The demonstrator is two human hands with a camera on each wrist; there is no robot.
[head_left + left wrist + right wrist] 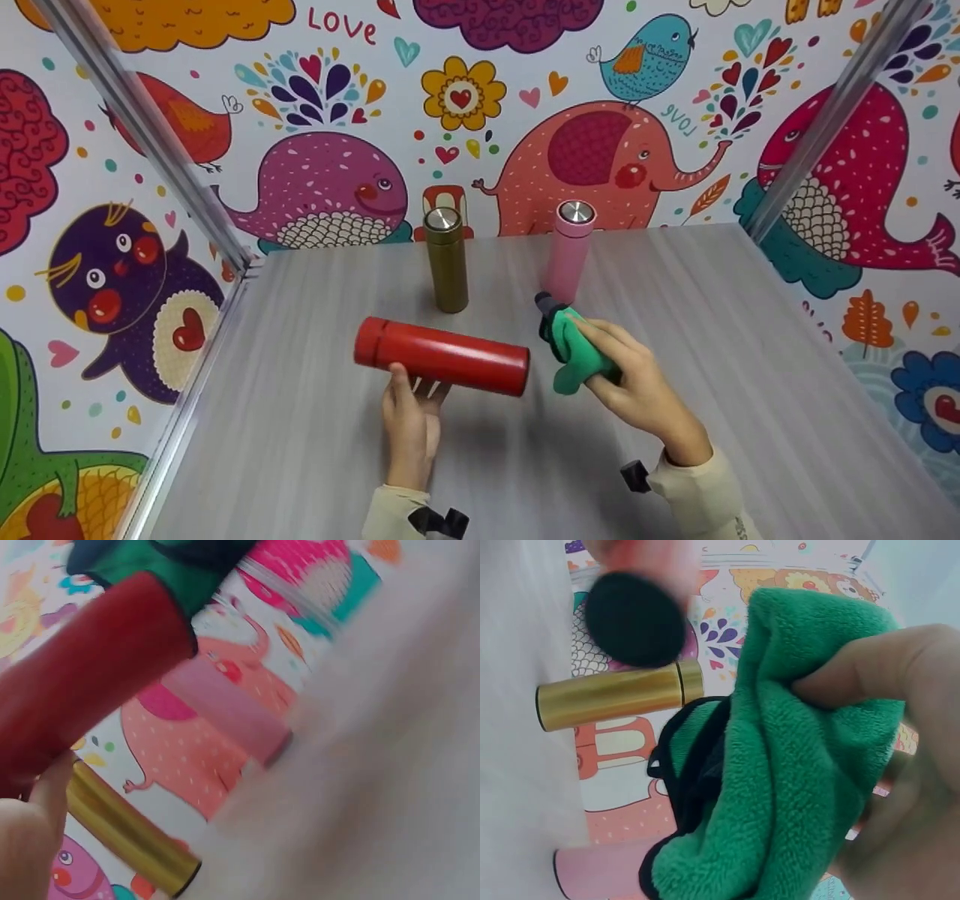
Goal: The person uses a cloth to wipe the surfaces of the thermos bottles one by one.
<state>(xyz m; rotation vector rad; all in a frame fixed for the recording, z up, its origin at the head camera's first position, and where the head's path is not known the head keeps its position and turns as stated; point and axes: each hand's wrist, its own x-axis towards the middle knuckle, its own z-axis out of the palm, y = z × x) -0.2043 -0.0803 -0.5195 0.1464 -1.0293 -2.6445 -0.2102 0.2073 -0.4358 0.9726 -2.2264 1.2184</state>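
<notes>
My left hand (411,424) grips a red thermos flask (442,356) from below, holding it nearly level above the table, with its cap end to the left. In the left wrist view, the red flask (97,667) slants across the upper left, my thumb against it. My right hand (637,379) holds a bunched green cloth (581,352) with dark edging, just right of the flask's base and apart from it. The right wrist view shows the fleecy cloth (795,757) folded between thumb and fingers. The flask's black base (635,619) faces that camera.
An olive-gold flask (448,262) and a pink flask (570,255), both with steel-topped caps, stand upright at the back of the grey table (300,360). Cartoon-printed walls (457,172) enclose the table at the back and sides, with a metal post (165,150) at the left corner.
</notes>
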